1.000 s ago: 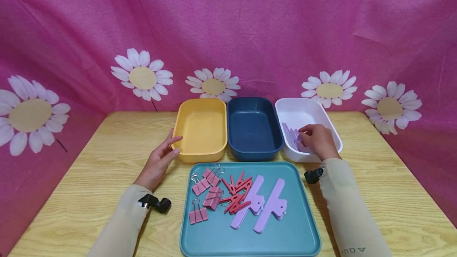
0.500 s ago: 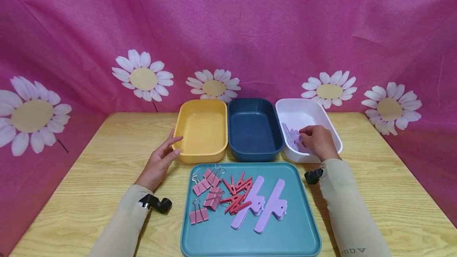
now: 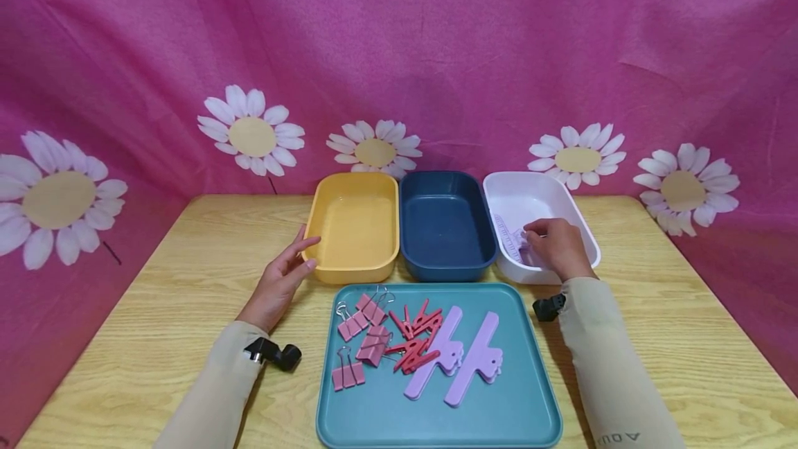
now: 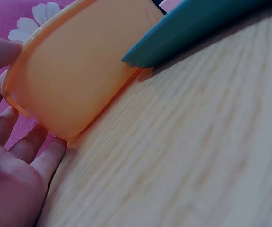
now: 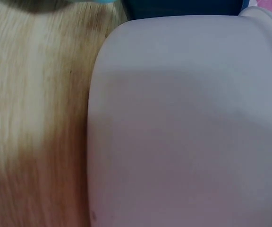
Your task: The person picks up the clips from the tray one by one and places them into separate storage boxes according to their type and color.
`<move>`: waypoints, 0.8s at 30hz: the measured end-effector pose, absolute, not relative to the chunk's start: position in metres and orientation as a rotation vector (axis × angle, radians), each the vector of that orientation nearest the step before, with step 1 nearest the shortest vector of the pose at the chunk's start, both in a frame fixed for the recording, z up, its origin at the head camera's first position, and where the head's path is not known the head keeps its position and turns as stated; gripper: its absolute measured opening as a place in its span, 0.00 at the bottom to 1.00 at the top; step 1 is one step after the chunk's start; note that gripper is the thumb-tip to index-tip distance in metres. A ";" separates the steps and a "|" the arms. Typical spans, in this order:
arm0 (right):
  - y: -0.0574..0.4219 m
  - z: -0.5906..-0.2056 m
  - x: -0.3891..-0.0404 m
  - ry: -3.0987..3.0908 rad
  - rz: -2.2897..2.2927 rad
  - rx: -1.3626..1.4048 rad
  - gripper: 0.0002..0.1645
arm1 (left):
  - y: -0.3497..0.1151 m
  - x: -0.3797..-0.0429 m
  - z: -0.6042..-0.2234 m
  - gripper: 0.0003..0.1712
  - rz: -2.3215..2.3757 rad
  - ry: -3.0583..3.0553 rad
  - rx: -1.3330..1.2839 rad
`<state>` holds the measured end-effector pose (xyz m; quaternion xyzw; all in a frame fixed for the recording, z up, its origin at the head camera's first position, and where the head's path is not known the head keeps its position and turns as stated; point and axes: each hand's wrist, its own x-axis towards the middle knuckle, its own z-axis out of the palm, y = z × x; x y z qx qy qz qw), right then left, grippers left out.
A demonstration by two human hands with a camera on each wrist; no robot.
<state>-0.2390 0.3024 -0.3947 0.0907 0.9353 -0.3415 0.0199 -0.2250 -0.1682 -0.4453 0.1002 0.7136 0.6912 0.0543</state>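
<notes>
My right hand (image 3: 556, 244) reaches into the white bin (image 3: 530, 189), thumb and fingertips pinching the handle end of a purple bag clip (image 3: 508, 240). That clip leans along the bin's left wall with a ridged face showing. My left hand (image 3: 278, 283) rests at the near left corner of the yellow bin (image 3: 354, 227), its fingers loosely extended. In the left wrist view, the fingers (image 4: 29, 142) lie against the yellow bin's outer wall and a digit is at the rim. The right wrist view shows only the white bin's outer wall (image 5: 183, 118); the hand is hidden there.
A navy bin (image 3: 445, 227) stands between the yellow and white bins. In front, a teal tray (image 3: 499, 428) holds pink binder clips (image 3: 374, 345), red clothespins (image 3: 411, 352) and two purple bag clips (image 3: 476, 359). A pink flowered cloth (image 3: 461, 54) hangs behind the wooden table (image 3: 156, 338).
In the white bin, the purple bag clip has turned in my right hand's fingers, so its ridged face now shows. My left hand stays at the yellow bin.
</notes>
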 end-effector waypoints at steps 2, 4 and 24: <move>0.302 -0.395 -0.239 2.897 -1.076 0.280 0.21 | -0.168 -0.225 -0.446 0.27 2.098 2.170 0.303; 0.302 -0.395 -0.238 2.895 -1.091 0.281 0.21 | -0.169 -0.225 -0.446 0.27 2.097 2.173 0.303; 0.305 -0.395 -0.238 2.911 -1.008 0.068 0.22 | -0.167 -0.224 -0.446 0.28 2.027 2.227 0.262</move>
